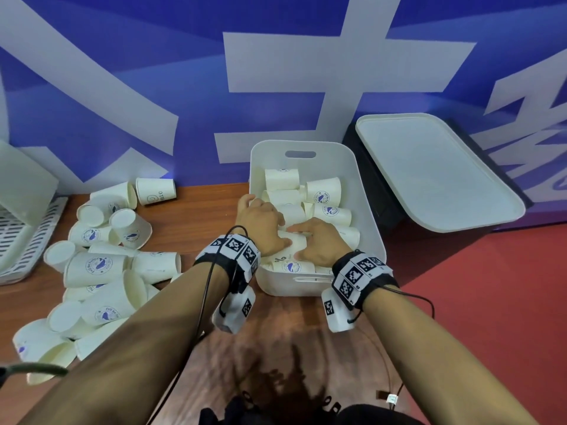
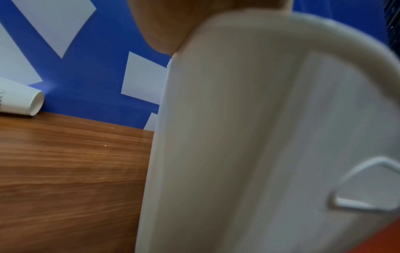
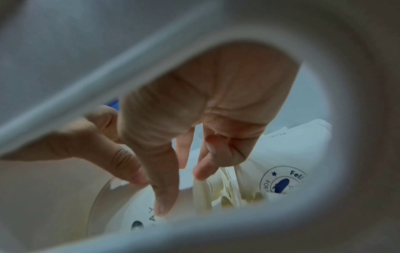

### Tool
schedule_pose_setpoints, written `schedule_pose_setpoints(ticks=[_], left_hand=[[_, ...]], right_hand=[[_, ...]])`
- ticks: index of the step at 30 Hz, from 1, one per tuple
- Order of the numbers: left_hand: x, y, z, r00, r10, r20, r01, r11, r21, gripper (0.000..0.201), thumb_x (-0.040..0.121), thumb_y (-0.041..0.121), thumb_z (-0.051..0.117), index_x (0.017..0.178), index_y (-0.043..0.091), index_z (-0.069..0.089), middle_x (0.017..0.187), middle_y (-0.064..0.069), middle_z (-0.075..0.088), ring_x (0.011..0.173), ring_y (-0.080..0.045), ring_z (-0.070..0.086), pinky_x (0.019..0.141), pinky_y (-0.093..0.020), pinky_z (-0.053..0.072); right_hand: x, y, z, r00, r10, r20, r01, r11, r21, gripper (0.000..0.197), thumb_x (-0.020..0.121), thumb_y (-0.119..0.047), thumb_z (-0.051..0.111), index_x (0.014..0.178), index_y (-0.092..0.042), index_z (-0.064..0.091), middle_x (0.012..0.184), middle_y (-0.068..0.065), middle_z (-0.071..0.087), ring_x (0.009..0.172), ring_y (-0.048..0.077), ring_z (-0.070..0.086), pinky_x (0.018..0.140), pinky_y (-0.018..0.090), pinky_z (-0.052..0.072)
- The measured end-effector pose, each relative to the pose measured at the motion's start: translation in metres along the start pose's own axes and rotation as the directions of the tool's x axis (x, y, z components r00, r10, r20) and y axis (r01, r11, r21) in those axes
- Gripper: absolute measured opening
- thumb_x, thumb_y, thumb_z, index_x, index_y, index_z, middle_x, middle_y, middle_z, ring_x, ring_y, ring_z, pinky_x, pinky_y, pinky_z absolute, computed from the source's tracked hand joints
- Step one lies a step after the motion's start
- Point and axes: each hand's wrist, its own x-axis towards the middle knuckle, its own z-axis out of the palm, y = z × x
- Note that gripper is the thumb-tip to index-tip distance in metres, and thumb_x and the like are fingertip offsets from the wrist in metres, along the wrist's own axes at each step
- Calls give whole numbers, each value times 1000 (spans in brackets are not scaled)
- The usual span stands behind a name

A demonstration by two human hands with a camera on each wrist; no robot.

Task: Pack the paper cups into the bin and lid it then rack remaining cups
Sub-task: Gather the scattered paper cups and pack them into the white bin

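Observation:
The white bin stands on the wooden table, holding several white paper cups with blue logos. Both my hands are down inside it. My left hand curls its fingers and thumb round a cup lying between the hands. My right hand spreads fairly straight fingers on the cups. Through the bin's handle slot, the right wrist view shows the right hand with fingertips touching a printed cup. The left wrist view shows only the bin's outer wall.
The bin's white lid leans on a dark box at the right, against the blue wall. A pile of several loose cups lies on the table to the left. A white slotted rack sits at the far left. Red floor lies to the right.

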Motion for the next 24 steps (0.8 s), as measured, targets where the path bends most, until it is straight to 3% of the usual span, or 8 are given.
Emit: schedule_pose_setpoints(ticks=[3, 6, 9, 12, 14, 16, 19, 24], left_hand=[[-2, 0, -2, 1000, -2, -1, 2, 1000, 2, 44, 70, 55, 63, 108, 34, 66, 122, 12, 60, 121, -12, 44, 112, -36, 9], [-4, 1, -5, 1000, 14, -18, -14, 1000, 7, 55, 66, 58, 65, 116, 35, 62, 135, 11, 51, 126, -11, 40, 110, -35, 10], [-5, 3, -7, 1000, 17, 18, -18, 998, 63, 55, 68, 53, 61, 119, 33, 61, 141, 7, 47, 130, -14, 36, 111, -37, 9], [-5, 5, -8, 993, 1, 114, -18, 989, 147, 50, 70, 52, 49, 109, 27, 67, 127, 3, 56, 125, -18, 38, 113, -42, 7], [-4, 6, -7, 991, -17, 134, -8, 983, 183, 51, 70, 52, 47, 109, 26, 66, 122, 1, 57, 123, -20, 40, 114, -42, 8], [-4, 7, -7, 994, -26, 103, 5, 982, 190, 53, 68, 51, 50, 112, 25, 64, 122, -1, 56, 122, -21, 40, 113, -40, 12], [-5, 7, -9, 998, -16, 67, 4, 985, 174, 58, 67, 49, 53, 119, 24, 57, 125, -1, 53, 121, -21, 41, 112, -38, 15], [-6, 6, -10, 994, -5, 112, -18, 979, 203, 66, 67, 47, 53, 129, 28, 51, 137, -3, 46, 129, -23, 35, 115, -42, 9]], right_hand=[[-2, -4, -1, 997, -5, -78, 8, 999, 45, 64, 65, -18, 79, 124, -30, 56, 112, -3, 49, 97, 11, 52, 88, 22, 42], [-3, -6, -2, 997, -9, -77, 14, 998, 61, 47, 68, -14, 75, 109, -29, 62, 107, -3, 47, 91, 10, 50, 81, 19, 38], [-5, -6, -2, 999, -21, -50, 25, 997, 72, 43, 71, -6, 67, 107, -29, 67, 111, -2, 49, 97, 11, 51, 87, 17, 39], [-7, -9, -1, 999, -45, 1, 45, 994, 103, 49, 75, 0, 54, 113, -27, 68, 119, -4, 52, 108, 11, 51, 96, 18, 38], [-7, -8, 0, 998, -26, -53, 33, 991, 132, 47, 75, -1, 52, 112, -24, 68, 121, -3, 54, 108, 12, 53, 97, 23, 41], [-6, -6, -3, 980, 36, -194, -10, 991, 132, 43, 75, -4, 55, 113, -22, 65, 123, -2, 51, 112, 16, 52, 98, 26, 42], [-7, -1, -11, 909, 195, -367, -168, 980, 106, 48, 75, -10, 59, 122, -20, 57, 135, -1, 41, 128, 19, 35, 101, 24, 30], [-7, -3, -7, 922, 338, -187, -372, 910, -186, 78, 77, -28, 58, 146, -30, 23, 158, 2, 2, 145, 26, -7, 114, 52, 7]])
